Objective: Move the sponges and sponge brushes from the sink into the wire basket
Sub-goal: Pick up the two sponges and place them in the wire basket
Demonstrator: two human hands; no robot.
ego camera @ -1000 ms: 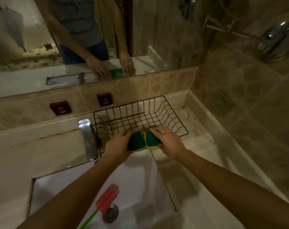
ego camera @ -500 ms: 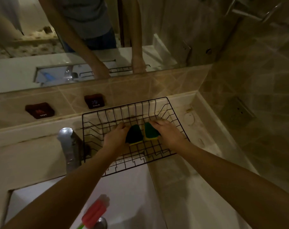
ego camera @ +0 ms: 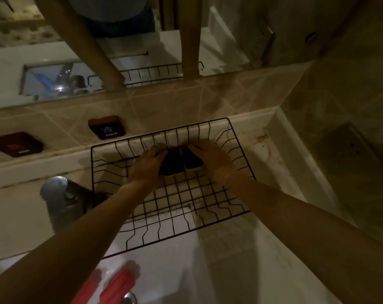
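Two dark green sponges with yellow undersides lie side by side at the far end of the black wire basket (ego camera: 221,212). My left hand (ego camera: 145,164) grips the left sponge (ego camera: 170,164). The right sponge (ego camera: 191,162) is held by my right hand (ego camera: 210,157). Both sponges look to be down near the basket floor, against its back wall. A red sponge brush (ego camera: 117,285) lies in the white sink (ego camera: 164,270) near the drain (ego camera: 130,298), partly under my left forearm.
The basket stands on the stone counter, its near end hanging over the sink's right corner. A chrome faucet (ego camera: 54,189) stands left of the basket. HOT and COLD plates (ego camera: 108,128) sit on the tiled ledge below the mirror. A wall closes the right side.
Both hands carried the two sponges from above the basket's near rim down and forward to its far end. The view tilted downward.
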